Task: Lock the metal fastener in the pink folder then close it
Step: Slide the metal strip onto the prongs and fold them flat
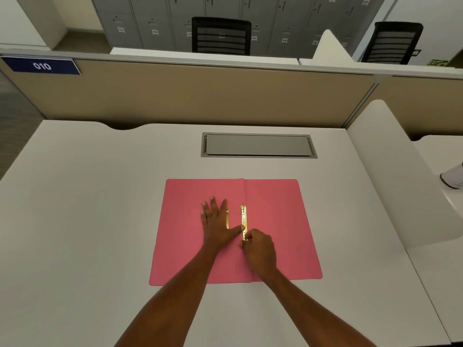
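The pink folder [275, 221] lies open and flat on the white desk [87, 221]. A gold metal fastener [243, 216] runs along its centre fold, one prong standing up at its far end. A second thin gold strip [227, 219] lies just left of it. My left hand [215, 221] rests flat on the left flap, fingers spread, its thumb pressing the middle of the fastener. My right hand [259, 249] is curled at the near end of the fastener, fingertips pinching there; what they grip is hidden.
A grey cable hatch [258, 145] is set into the desk behind the folder. A beige partition [188, 96] closes the back, a white divider [390, 171] the right side. A white cup [452, 176] stands on the neighbouring desk.
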The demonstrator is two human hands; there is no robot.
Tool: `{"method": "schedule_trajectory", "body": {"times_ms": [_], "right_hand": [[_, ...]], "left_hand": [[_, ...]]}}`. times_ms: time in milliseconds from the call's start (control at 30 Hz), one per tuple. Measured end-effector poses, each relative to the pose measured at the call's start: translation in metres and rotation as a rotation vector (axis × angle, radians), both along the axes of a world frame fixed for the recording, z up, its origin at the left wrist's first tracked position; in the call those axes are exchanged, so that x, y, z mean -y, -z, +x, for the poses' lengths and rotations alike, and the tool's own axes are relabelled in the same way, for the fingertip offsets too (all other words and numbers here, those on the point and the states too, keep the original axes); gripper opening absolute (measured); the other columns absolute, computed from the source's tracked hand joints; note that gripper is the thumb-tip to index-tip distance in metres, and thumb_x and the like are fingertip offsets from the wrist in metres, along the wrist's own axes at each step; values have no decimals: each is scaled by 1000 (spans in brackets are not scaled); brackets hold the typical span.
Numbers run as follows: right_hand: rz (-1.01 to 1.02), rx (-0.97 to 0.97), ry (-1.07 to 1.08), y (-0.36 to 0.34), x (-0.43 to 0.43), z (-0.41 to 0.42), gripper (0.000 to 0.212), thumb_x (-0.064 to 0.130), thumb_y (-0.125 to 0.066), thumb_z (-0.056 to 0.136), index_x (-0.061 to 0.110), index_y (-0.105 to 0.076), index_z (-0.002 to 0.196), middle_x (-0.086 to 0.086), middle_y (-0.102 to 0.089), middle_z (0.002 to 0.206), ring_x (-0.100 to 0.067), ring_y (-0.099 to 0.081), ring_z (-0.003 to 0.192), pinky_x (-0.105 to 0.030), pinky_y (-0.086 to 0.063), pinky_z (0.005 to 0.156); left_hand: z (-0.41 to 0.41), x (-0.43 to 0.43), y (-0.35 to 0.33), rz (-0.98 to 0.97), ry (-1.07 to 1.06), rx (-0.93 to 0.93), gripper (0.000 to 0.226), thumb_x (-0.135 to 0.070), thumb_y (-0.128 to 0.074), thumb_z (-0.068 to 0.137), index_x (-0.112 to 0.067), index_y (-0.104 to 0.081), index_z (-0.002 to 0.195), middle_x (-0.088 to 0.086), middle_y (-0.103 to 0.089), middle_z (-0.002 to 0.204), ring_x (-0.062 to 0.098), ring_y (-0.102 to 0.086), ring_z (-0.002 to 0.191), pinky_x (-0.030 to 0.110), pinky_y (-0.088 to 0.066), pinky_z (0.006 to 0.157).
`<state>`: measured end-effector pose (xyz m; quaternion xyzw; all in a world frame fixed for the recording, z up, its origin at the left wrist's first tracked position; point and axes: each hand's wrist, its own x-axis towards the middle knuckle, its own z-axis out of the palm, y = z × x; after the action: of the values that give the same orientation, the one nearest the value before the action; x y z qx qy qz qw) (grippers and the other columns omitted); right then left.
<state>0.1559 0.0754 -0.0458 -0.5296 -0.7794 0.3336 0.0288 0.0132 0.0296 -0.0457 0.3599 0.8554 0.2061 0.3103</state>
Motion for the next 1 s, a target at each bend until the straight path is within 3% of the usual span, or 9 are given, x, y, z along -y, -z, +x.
{"method": "schedule_trajectory", "body": {"times_ms": [133,267,400,600,733,867,1000], "right_hand": [[188,156,-183,0,3,3,23,25,-59,107,16,-78,116,-4,-77,108,-24,-74,97,-33,-57,81],[307,279,-432,3,-2,5,30,8,-53,106,9,-72,129,-11,-73,117,-29,-72,102,-40,-63,86],[353,321,-543,5,-5,0,36,-3,-53,103,-1,-64,136,-19,-72,120,-36,-72,105,-46,-63,85],[287,299,-419,3,-10,11,26,13,-57,103,16,-81,112,-7,-77,110,-27,-74,97,-28,-45,73],[243,267,-333,6,-11,24,24,18,-60,104,16,-83,108,-6,-79,107,-25,-75,93,-31,-54,75],[253,259,-414,5,-7,27,24,21,-59,107,17,-81,114,-6,-75,108,-25,-73,94,-32,-56,77],[229,236,-477,0,-8,27,35,50,-62,102,22,-82,100,0,-70,96,-21,-68,89,-31,-50,71]], "left_hand": [[-1,-1,-1,-2,2,3,109,-55,-72,97,-23,-4,175,12,23,181,41,28,166,58,7,138],[-1,-1,1,-8,5,7,109,-55,-72,97,-23,-3,175,13,24,180,41,28,166,58,8,137],[-1,-1,0,-13,12,7,110,-56,-72,97,-23,-2,175,13,24,180,41,29,166,58,10,136],[0,-1,-1,-19,25,8,111,-57,-72,96,-23,-2,175,13,25,180,42,29,165,58,9,137],[-1,0,-1,-12,13,11,111,-57,-73,96,-24,-3,175,13,25,180,42,29,165,58,9,136],[-1,2,0,-25,14,6,111,-58,-71,96,-24,-1,175,13,26,180,42,30,165,59,10,137],[1,-1,-2,-25,26,8,110,-57,-71,97,-24,0,175,13,27,179,42,30,165,59,10,137]]}}
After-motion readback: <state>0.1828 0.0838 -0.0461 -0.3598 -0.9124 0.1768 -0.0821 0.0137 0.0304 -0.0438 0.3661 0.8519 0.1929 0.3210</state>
